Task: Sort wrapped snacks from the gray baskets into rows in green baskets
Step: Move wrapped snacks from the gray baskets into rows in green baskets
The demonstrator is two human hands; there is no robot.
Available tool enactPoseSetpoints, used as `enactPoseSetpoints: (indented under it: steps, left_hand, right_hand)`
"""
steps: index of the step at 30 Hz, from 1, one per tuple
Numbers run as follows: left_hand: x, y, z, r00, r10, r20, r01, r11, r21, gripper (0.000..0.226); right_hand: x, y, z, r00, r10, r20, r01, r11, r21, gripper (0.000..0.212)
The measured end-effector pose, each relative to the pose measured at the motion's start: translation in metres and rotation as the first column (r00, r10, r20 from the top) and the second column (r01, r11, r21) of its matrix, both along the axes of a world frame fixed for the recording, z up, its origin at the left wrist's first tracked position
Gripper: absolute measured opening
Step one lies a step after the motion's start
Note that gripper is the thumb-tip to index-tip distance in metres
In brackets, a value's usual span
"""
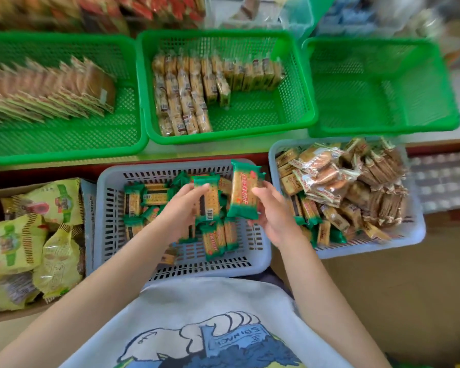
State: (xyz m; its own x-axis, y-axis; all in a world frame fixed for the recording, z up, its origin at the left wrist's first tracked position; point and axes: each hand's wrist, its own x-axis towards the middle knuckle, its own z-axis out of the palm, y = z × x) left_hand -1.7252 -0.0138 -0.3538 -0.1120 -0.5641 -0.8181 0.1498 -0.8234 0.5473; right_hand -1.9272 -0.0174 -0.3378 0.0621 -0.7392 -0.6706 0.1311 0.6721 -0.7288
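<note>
Green-wrapped cracker packs (pixel 154 199) lie jumbled in the near gray basket (pixel 109 224), right under both hands. Starting at the far left, yellow snack bags (pixel 24 243) sit piled in a cardboard box (pixel 0 316), and above them on the surface the left green basket (pixel 64 144) carries leaning rows of flat brown-and-clear packets (pixel 51 88). Moving across, the left hand (pixel 182 208) has its fingers curled round one green pack (pixel 207 199), barcode side up, held above the pile. Just beside it, the right hand (pixel 272 215) pinches a second green pack (pixel 243 191) by its edge, tilted, printed face showing, the two packs almost touching. Behind them the middle green basket (pixel 298 102) shows neat rows of small tan biscuit packs (pixel 189 94) filling its left half and back. Further right, the second gray basket (pixel 409 235) is heaped with mixed wrapped snacks (pixel 343 189), brown, tan and a few green. Above it the right green basket (pixel 383 88) shows only its mesh floor.
</note>
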Motion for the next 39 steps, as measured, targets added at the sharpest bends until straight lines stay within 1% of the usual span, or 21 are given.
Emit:
enactPoseSetpoints:
  steps: [3,5,7,9,10,12,14,16,18,19,21,24,27,28,29,30,31,32,33,35,39]
  left_hand:
    - [-0.035,-0.025,0.031,0.997,-0.002,-0.073,-0.009,0.990,-0.140,0.060]
    - [-0.063,-0.037,0.050,1.000,0.000,-0.006,-0.002,0.971,-0.240,0.086]
    - [-0.090,-0.052,0.059,0.999,0.031,0.041,-0.015,0.945,-0.328,0.105]
    - [-0.121,-0.068,0.066,0.997,0.071,0.027,-0.055,0.925,-0.376,0.088]
    - [-0.139,-0.076,0.071,0.997,0.077,0.025,-0.062,0.919,-0.389,0.069]
    - [-0.180,-0.091,0.075,0.997,0.068,0.030,-0.050,0.910,-0.412,0.036]
    - [-0.217,-0.108,0.073,0.998,0.058,0.002,-0.052,0.912,-0.407,0.040]
    - [-0.251,-0.125,0.072,0.998,0.070,0.004,-0.062,0.911,-0.408,0.053]
    - [-0.279,-0.139,0.072,0.997,0.079,0.002,-0.071,0.902,-0.426,0.049]
    - [-0.291,-0.145,0.070,0.997,0.076,0.006,-0.066,0.901,-0.430,0.045]
    - [-0.310,-0.156,0.076,0.996,0.072,0.055,-0.040,0.891,-0.452,0.045]
    - [-0.329,-0.175,0.075,0.978,0.029,0.208,0.074,0.881,-0.468,0.072]
    - [-0.339,-0.190,0.073,0.985,-0.030,0.172,0.107,0.880,-0.463,0.054]
    - [-0.339,-0.195,0.070,0.972,-0.042,0.232,0.156,0.852,-0.500,0.050]
    - [-0.337,-0.201,0.064,0.920,-0.036,0.389,0.250,0.820,-0.515,0.051]
    - [-0.331,-0.207,0.055,0.824,-0.010,0.567,0.370,0.767,-0.524,0.058]
    - [-0.321,-0.216,0.043,0.674,0.009,0.738,0.513,0.714,-0.477,0.067]
    - [-0.311,-0.223,0.029,0.538,0.013,0.843,0.604,0.691,-0.397,0.072]
    - [-0.303,-0.228,0.016,0.431,-0.026,0.902,0.674,0.674,-0.302,0.072]
    - [-0.292,-0.237,-0.002,0.299,-0.118,0.947,0.771,0.615,-0.167,0.069]
    - [-0.286,-0.243,-0.021,0.171,-0.219,0.960,0.840,0.543,-0.026,0.066]
  right_hand:
    - [-0.013,-0.019,0.026,0.997,0.072,0.014,-0.070,0.990,-0.120,0.023]
    - [-0.024,-0.034,0.042,0.988,0.126,-0.094,-0.141,0.973,-0.182,0.025]
    - [-0.042,-0.050,0.056,0.957,0.166,-0.237,-0.215,0.955,-0.202,0.042]
    - [-0.067,-0.067,0.067,0.937,0.193,-0.290,-0.261,0.940,-0.221,0.069]
    - [-0.082,-0.075,0.074,0.935,0.217,-0.282,-0.283,0.933,-0.222,0.072]
    - [-0.112,-0.092,0.081,0.931,0.252,-0.264,-0.317,0.917,-0.243,0.063]
    - [-0.140,-0.104,0.084,0.922,0.296,-0.250,-0.360,0.893,-0.271,0.046]
    - [-0.164,-0.115,0.082,0.914,0.307,-0.264,-0.377,0.884,-0.277,0.062]
    - [-0.186,-0.127,0.082,0.915,0.322,-0.245,-0.379,0.893,-0.241,0.077]
    - [-0.197,-0.132,0.084,0.921,0.320,-0.224,-0.371,0.897,-0.241,0.075]
    - [-0.218,-0.141,0.088,0.929,0.321,-0.185,-0.360,0.900,-0.247,0.061]
    - [-0.242,-0.154,0.089,0.932,0.331,-0.145,-0.358,0.900,-0.250,0.034]
    - [-0.261,-0.177,0.073,0.939,0.307,-0.158,-0.341,0.896,-0.286,0.031]
    - [-0.266,-0.188,0.069,0.946,0.263,-0.189,-0.310,0.905,-0.293,0.031]
    - [-0.270,-0.202,0.064,0.956,0.197,-0.219,-0.258,0.918,-0.300,0.031]
    - [-0.273,-0.217,0.058,0.964,0.120,-0.235,-0.189,0.936,-0.297,0.030]
    - [-0.276,-0.234,0.052,0.969,0.051,-0.240,-0.121,0.950,-0.287,0.028]
    - [-0.277,-0.252,0.046,0.971,0.005,-0.239,-0.070,0.963,-0.262,0.027]
    - [-0.277,-0.269,0.039,0.971,-0.014,-0.239,-0.043,0.972,-0.230,0.026]
    - [-0.274,-0.302,0.022,0.959,-0.013,-0.282,-0.037,0.985,-0.171,0.030]
    - [-0.262,-0.355,-0.022,0.900,0.045,-0.433,-0.088,0.993,-0.080,0.050]
